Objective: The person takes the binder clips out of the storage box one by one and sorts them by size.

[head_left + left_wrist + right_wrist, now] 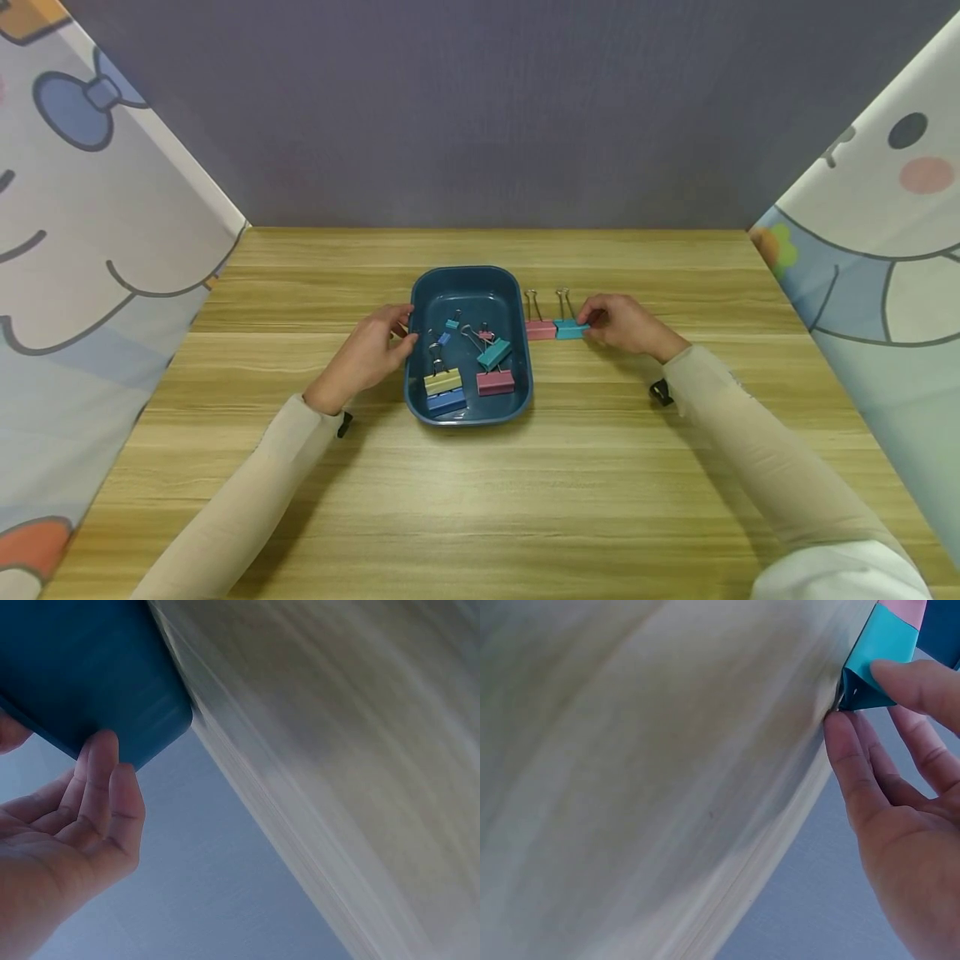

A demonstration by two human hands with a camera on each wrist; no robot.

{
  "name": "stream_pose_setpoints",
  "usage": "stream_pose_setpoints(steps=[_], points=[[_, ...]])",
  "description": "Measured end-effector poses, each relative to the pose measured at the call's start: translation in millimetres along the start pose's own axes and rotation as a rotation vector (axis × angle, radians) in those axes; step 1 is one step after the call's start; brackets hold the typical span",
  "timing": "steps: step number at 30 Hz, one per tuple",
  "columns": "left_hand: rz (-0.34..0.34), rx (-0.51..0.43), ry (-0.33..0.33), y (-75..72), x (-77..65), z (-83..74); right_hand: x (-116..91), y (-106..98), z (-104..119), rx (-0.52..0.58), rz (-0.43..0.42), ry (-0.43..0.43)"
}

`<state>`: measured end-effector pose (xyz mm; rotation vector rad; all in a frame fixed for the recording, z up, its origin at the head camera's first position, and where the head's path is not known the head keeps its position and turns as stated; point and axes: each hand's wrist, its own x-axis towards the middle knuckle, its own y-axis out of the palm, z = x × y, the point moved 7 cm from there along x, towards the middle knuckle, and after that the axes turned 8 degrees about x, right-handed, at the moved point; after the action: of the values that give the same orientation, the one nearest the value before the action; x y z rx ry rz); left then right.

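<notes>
My right hand [626, 325] pinches the right end of a teal binder clip [572, 330], thumb on its face and fingertips low at its end. In the right wrist view this clip [881, 656] sits in line against a pink binder clip [541, 330]; their wire handles point away from me. My left hand [371, 346] touches the left side of a dark blue tray [467, 422], its fingers loosely bent against the outer wall and the thumb at the rim. Inside the tray lie a yellow binder clip [442, 382], a blue one [447, 402], a pink one [496, 383] and a teal one [493, 354].
Smaller binder clips, including a teal one [452, 324], a blue one [444, 339] and a pink one [487, 336], lie farther back in the tray. The wooden table [480, 508] meets a grey-blue wall [495, 117] behind. Cartoon-printed panels [150, 225] flank both sides.
</notes>
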<state>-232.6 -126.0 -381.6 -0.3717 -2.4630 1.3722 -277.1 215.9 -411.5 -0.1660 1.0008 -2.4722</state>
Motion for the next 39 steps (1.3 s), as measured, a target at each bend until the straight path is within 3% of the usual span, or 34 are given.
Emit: stream_pose_setpoints(steps=[10,18,39], points=[[-0.002,0.003,-0.002,-1.4,-0.7,-0.3,-1,-1,3,0.003,-0.009,-0.002],[-0.001,0.006,0.001,-1.1,-1.0,0.4,-3,-2,21,0.056,-0.008,-0.093],[-0.002,0.005,0.004,-1.6,-0.7,-0.5,-12,1,79,0.054,0.007,-0.29]])
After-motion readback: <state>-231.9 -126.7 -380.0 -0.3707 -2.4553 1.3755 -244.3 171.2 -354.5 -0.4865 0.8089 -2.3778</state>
